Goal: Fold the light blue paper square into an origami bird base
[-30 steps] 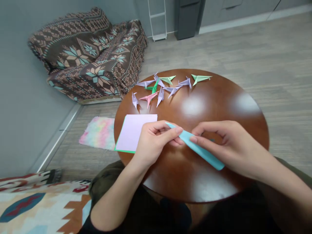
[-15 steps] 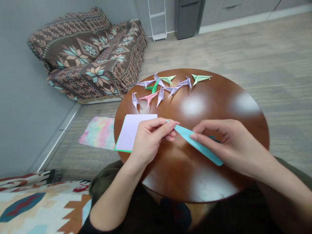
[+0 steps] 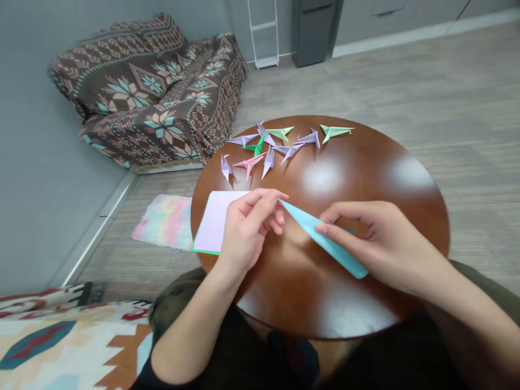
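The light blue paper (image 3: 339,253), folded into a long narrow wedge, is over the near half of the bench (image 3: 377,173), between the 2 hands. Its sharp tip points toward the upper left and its broad end slants down to the lower right. The right hand (image 3: 377,233) has its grip closed on the paper, pinching the edge between thumb and forefinger around mid-length. The left hand (image 3: 249,227) has its fingertips right at the sharp tip, the other fingers loosely curled; whether its grip is closed on the tip, I cannot tell. A small blue-green patch (image 3: 351,231) shows in the gap of the right hand, too hidden to identify.

Partly behind the left hand, at the left side of the bench, lies a stack of square paper (image 3: 213,219), pale purple on top with a green edge showing beneath. Along the far left edge are 10 folded paper birds: 6 purple birds (image 3: 268,161), 2 pale green birds (image 3: 333,131), 1 darker green bird (image 3: 257,145) and 1 pink bird (image 3: 249,163). Most sit close together; 1 pale green bird is at the right end.

Beyond the bench are a pastel rug (image 3: 164,222), a sofa under a patterned cover (image 3: 162,97) and a white rack (image 3: 265,40).
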`<state>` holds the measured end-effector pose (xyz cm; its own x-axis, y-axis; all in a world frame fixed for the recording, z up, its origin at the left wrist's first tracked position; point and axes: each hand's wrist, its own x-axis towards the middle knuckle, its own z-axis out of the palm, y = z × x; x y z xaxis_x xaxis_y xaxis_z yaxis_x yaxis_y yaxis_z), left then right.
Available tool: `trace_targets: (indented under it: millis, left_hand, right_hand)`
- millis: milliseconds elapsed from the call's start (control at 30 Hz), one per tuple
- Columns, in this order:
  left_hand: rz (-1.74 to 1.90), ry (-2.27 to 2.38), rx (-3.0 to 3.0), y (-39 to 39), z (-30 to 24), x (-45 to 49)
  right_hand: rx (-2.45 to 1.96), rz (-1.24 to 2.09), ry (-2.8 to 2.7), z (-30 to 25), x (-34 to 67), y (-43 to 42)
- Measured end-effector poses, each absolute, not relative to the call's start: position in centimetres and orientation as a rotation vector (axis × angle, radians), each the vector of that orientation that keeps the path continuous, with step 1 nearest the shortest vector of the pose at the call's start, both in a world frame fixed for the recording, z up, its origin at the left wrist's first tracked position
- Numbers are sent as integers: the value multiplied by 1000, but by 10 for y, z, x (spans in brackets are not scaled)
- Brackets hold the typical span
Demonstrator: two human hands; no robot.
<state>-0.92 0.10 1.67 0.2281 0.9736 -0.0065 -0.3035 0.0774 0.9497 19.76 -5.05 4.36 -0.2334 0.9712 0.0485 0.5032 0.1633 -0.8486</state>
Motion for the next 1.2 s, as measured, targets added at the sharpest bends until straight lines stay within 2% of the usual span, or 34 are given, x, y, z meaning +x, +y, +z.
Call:
trace_targets:
  millis: [333, 667, 867, 1200]
  left_hand:
    - [1109, 865, 1165, -2, 13, -9]
    - [1106, 904, 1180, -2, 13, -8]
    - [925, 921, 1188, -6, 16, -3]
    - [967, 958, 1220, -6, 12, -5]
  right_hand:
    - [-1366, 854, -1876, 42, 199, -49]
    - [-1388, 906, -1836, 41, 196, -47]
    - [-1402, 950, -1775, 41, 195, -47]
    - [-1419, 990, -1724, 42, 197, -45]
